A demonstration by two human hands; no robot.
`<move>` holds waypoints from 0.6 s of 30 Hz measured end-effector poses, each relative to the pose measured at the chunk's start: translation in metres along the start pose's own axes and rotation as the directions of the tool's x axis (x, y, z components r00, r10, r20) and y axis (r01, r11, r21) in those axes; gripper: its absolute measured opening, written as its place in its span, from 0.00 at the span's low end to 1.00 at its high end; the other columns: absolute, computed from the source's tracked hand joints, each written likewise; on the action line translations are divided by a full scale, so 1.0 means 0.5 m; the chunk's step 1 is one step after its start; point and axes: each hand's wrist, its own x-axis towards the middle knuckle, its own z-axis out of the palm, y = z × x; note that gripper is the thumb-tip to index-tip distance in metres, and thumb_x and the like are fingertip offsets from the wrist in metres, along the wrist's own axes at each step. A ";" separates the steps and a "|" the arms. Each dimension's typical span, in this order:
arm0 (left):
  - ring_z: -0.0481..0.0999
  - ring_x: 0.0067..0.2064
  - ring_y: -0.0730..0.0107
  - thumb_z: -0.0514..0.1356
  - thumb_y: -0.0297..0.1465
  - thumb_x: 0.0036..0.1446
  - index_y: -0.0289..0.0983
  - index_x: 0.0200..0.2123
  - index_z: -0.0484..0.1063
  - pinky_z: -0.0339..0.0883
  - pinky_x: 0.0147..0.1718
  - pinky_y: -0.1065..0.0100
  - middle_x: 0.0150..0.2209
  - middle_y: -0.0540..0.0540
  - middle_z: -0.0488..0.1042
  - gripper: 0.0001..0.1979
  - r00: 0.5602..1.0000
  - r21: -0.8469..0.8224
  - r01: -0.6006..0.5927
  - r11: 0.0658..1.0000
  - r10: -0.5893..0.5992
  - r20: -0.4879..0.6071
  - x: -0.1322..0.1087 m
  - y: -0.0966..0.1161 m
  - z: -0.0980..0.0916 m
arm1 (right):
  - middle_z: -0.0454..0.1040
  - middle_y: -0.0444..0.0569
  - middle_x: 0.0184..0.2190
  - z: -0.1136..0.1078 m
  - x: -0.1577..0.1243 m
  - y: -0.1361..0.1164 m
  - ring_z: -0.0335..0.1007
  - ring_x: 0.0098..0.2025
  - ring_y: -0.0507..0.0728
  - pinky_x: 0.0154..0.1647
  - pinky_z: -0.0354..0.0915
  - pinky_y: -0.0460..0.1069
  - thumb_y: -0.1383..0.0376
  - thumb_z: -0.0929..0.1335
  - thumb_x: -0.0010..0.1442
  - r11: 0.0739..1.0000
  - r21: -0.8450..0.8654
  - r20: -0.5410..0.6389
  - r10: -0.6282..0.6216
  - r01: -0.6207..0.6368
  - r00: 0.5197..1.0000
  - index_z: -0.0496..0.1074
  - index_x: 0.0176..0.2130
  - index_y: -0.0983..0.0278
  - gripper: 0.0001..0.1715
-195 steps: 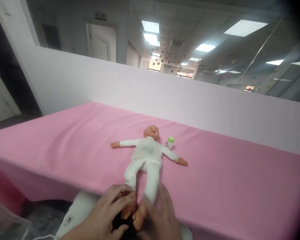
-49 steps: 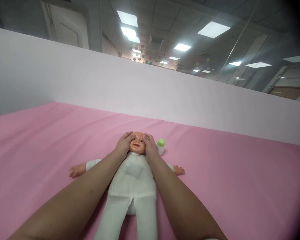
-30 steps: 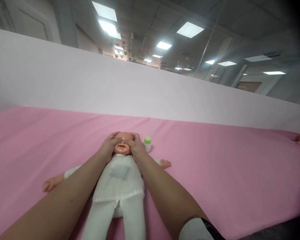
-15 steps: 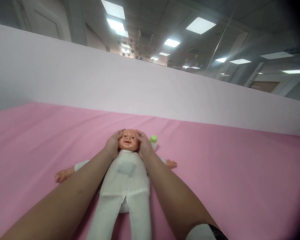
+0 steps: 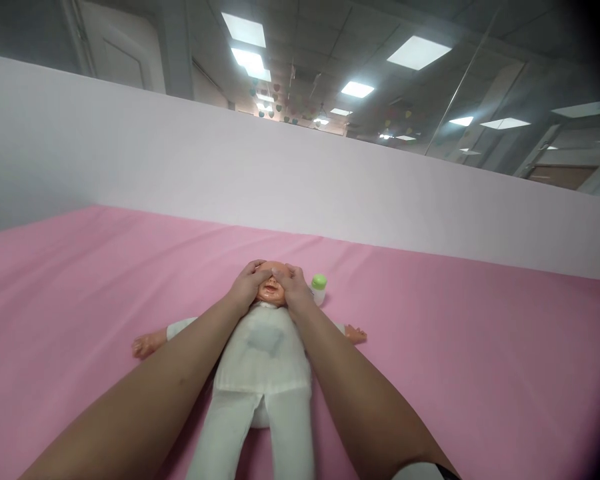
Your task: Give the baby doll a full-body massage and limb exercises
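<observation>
A baby doll (image 5: 265, 367) in white clothes lies on its back, arms spread to the sides and legs toward me. My left hand (image 5: 247, 287) is wrapped round one side of its head, the thumb lying across the eye area. On the other side my right hand (image 5: 296, 287) cups the head in the same way, its thumb near the nose bridge. Between the thumbs the doll's mouth and forehead show, while its eyes are covered. A small bottle with a green cap (image 5: 319, 290) stands just beyond my right hand.
A pink sheet (image 5: 455, 347) with soft creases lies under the doll. Behind it rises a low white wall (image 5: 280, 180) with a clear pane above, through which ceiling lights and a door (image 5: 123, 47) show.
Both thumbs have moved inward from the sides of the doll's head over its eyes. The whole view has shifted, so everything sits slightly further right.
</observation>
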 end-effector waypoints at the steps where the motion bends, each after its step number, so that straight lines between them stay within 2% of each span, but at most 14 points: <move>1: 0.80 0.37 0.60 0.73 0.38 0.44 0.37 0.47 0.74 0.74 0.39 0.62 0.38 0.45 0.79 0.26 1.000 0.006 -0.002 1.000 0.002 -0.003 0.002 -0.001 0.001 | 0.77 0.47 0.45 0.000 0.001 0.001 0.77 0.46 0.62 0.49 0.74 0.57 0.53 0.81 0.47 1.000 -0.009 -0.021 0.005 -0.006 1.000 0.70 0.51 0.57 0.35; 4: 0.80 0.38 0.60 0.72 0.41 0.47 0.37 0.46 0.75 0.74 0.39 0.62 0.37 0.44 0.80 0.24 1.000 0.007 -0.003 1.000 0.003 -0.010 0.009 -0.005 0.002 | 0.77 0.47 0.46 -0.001 0.005 0.005 0.75 0.50 0.61 0.54 0.71 0.56 0.49 0.79 0.49 1.000 -0.006 -0.062 0.002 -0.003 0.998 0.71 0.49 0.57 0.33; 9: 0.81 0.41 0.60 0.67 0.38 0.50 0.38 0.47 0.76 0.75 0.41 0.63 0.40 0.44 0.81 0.20 0.998 -0.038 0.010 0.999 -0.013 -0.066 0.021 -0.018 -0.009 | 0.79 0.47 0.48 -0.007 0.011 0.012 0.73 0.54 0.61 0.58 0.69 0.58 0.47 0.75 0.53 0.997 0.077 -0.027 -0.016 0.018 0.999 0.74 0.48 0.58 0.28; 14: 0.81 0.45 0.57 0.65 0.35 0.50 0.39 0.51 0.77 0.76 0.44 0.61 0.46 0.41 0.81 0.23 0.996 -0.094 0.028 0.995 -0.036 -0.080 0.019 -0.020 -0.020 | 0.80 0.50 0.51 -0.014 0.008 0.005 0.74 0.54 0.62 0.58 0.70 0.59 0.55 0.77 0.48 0.990 0.144 0.033 0.003 -0.008 0.999 0.75 0.52 0.60 0.33; 18: 0.81 0.46 0.56 0.69 0.36 0.49 0.38 0.55 0.74 0.76 0.45 0.61 0.46 0.40 0.81 0.29 0.999 -0.099 0.024 0.995 -0.028 -0.044 0.009 -0.011 -0.017 | 0.79 0.50 0.51 -0.008 -0.001 -0.005 0.76 0.53 0.63 0.57 0.71 0.59 0.56 0.78 0.47 0.991 0.133 0.069 0.009 -0.018 0.998 0.74 0.53 0.60 0.35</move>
